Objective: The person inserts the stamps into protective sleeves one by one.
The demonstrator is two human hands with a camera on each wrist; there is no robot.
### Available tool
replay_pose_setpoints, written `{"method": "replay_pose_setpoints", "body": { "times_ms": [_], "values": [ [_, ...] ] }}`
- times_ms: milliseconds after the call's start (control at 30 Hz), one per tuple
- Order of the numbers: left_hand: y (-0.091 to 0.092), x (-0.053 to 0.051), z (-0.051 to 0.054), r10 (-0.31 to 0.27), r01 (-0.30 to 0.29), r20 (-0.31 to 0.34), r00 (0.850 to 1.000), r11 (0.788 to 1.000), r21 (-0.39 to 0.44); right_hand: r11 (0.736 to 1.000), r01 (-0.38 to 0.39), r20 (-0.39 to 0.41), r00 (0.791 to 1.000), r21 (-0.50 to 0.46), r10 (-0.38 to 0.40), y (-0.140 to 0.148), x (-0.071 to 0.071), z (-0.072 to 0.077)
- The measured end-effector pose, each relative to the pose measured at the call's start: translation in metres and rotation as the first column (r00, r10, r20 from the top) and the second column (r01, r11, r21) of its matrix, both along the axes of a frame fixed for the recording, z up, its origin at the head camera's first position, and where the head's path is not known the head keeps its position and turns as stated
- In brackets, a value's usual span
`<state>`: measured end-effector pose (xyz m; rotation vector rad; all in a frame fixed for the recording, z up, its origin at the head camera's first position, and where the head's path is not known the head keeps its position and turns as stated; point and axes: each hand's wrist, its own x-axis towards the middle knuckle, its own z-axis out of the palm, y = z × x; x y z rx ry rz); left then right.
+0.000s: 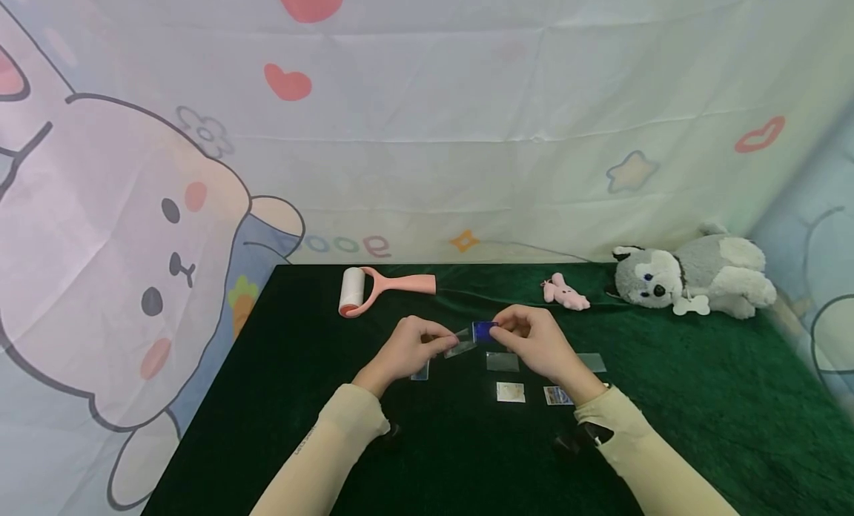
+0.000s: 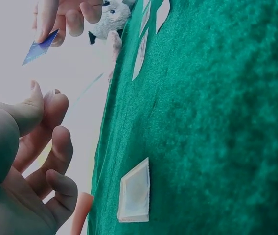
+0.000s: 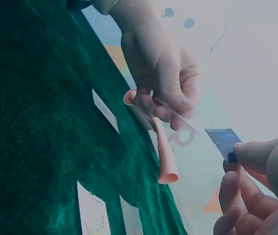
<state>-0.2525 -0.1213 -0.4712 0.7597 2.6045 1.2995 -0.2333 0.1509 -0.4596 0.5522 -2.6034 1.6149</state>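
In the head view my left hand (image 1: 408,347) pinches a small clear plastic sleeve (image 1: 459,348) between thumb and index finger. Just to the right, my right hand (image 1: 539,343) holds a blue postage stamp (image 1: 483,331) by its edge, thumb against finger. The right wrist view shows the stamp's toothed border (image 3: 222,141), close to the sleeve's free end. Below the hands lie a clear sleeve (image 1: 502,362), a pale stamp (image 1: 510,392) and another stamp (image 1: 557,396), partly hidden by the right wrist. A sleeve with something inside (image 1: 419,372) lies by the left hand.
Another clear sleeve (image 1: 591,362) rests right of the right hand. Along the back of the green cloth (image 1: 467,457) are a pink-handled lint roller (image 1: 400,283), a small pink plush (image 1: 567,293) and a grey-and-white plush dog (image 1: 697,271). A printed curtain (image 1: 427,175) hangs behind.
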Motion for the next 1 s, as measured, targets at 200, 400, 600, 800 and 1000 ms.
{"method": "replay_pose_setpoints", "body": {
  "times_ms": [200,400,600,800,1000],
  "values": [
    [0.0001,-0.0014,-0.0003,-0.002,0.002,-0.009,1.000,1.000,-0.010,1.000,0.003,-0.005,1.000,0.001,-0.003,0.0002,0.0001,0.0001],
    [0.0002,-0.0022,0.0000,-0.014,0.014,-0.014,1.000,1.000,-0.012,1.000,-0.003,-0.024,1.000,-0.006,0.003,0.0013,-0.0012,0.0010],
    [0.0008,-0.0026,0.0007,-0.016,0.016,-0.016,1.000,1.000,-0.011,1.000,-0.010,-0.022,1.000,0.023,0.010,-0.0005,-0.0002,0.0020],
    [0.0012,-0.0023,0.0004,-0.010,0.010,-0.024,1.000,1.000,-0.002,0.999,-0.019,-0.027,0.999,0.046,0.020,-0.0018,0.0022,0.0022],
    [0.0015,-0.0011,0.0009,-0.001,0.000,-0.048,0.999,1.000,-0.005,0.997,-0.028,-0.028,0.999,0.072,0.030,-0.0014,0.0023,0.0007]
  ]
}}
